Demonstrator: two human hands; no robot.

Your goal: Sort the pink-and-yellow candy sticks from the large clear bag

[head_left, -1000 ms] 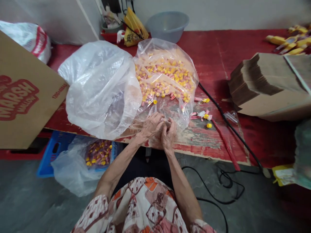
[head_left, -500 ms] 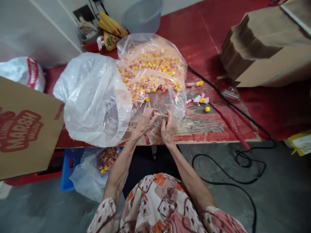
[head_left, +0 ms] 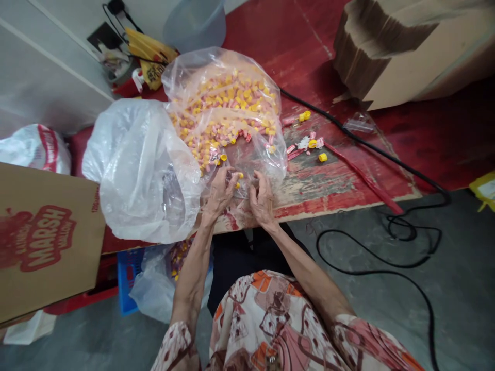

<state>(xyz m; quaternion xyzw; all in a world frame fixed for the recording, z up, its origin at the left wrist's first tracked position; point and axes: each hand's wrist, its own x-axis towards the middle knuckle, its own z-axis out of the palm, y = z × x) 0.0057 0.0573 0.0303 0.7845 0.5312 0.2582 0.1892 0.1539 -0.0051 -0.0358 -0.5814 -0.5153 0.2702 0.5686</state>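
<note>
My left hand (head_left: 218, 196) is curled at the mouth of a clear plastic bag (head_left: 270, 172). Small yellow-capped pieces (head_left: 240, 175) show at its fingertips, and it appears closed on them. To its right, my right hand (head_left: 263, 198) rests over the bag's near edge, fingers bent, thumb apart, nothing visible between them. Many small pink pieces with yellow caps (head_left: 232, 95) fill the far part of the bag. A whitish, crumpled plastic bag (head_left: 143, 170) lies left of my left hand.
Loose yellow caps (head_left: 323, 157), pink bits and a red strip (head_left: 363, 178) lie on the worn red table (head_left: 309, 193). A black cable (head_left: 371, 149) crosses its right side. Stacked cardboard (head_left: 410, 67) stands back right, a carton (head_left: 50, 237) left. Below is a blue basket (head_left: 126, 288).
The view has shifted and turned slightly. My left fingers have moved, and two yellow ends now show at them instead of one. My right hand stays about where it was.
</note>
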